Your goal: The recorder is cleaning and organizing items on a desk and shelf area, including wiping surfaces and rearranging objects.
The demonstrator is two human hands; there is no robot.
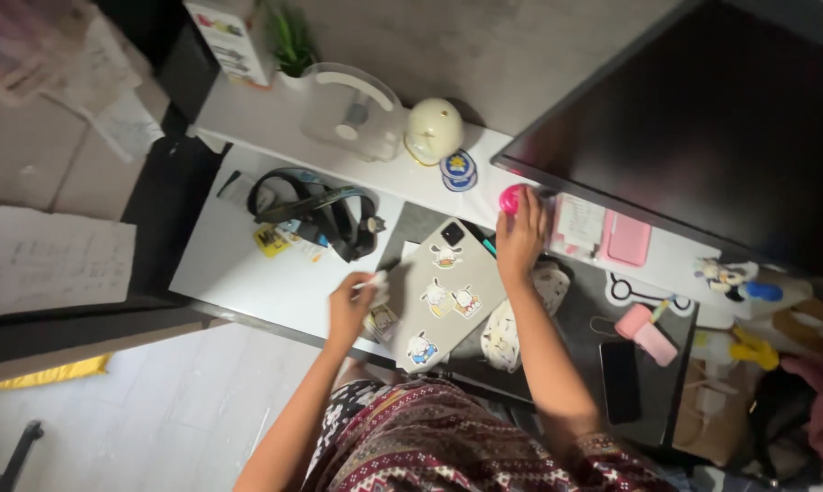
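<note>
Crowding the right hand (521, 239) on a pink ball (511, 198): monitor (703, 128), tablet (448, 292)

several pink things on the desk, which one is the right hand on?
The round bright-pink ball by the monitor's lower corner. The right hand rests on it. The flat pink case and the pale pink block lie untouched further right.

My arms are bare from the elbows down to my left hand (352, 305) and right hand (521, 239). I wear a garment (448, 442) patterned in maroon, white and black bands, with a short patterned sleeve (603, 451).
</note>
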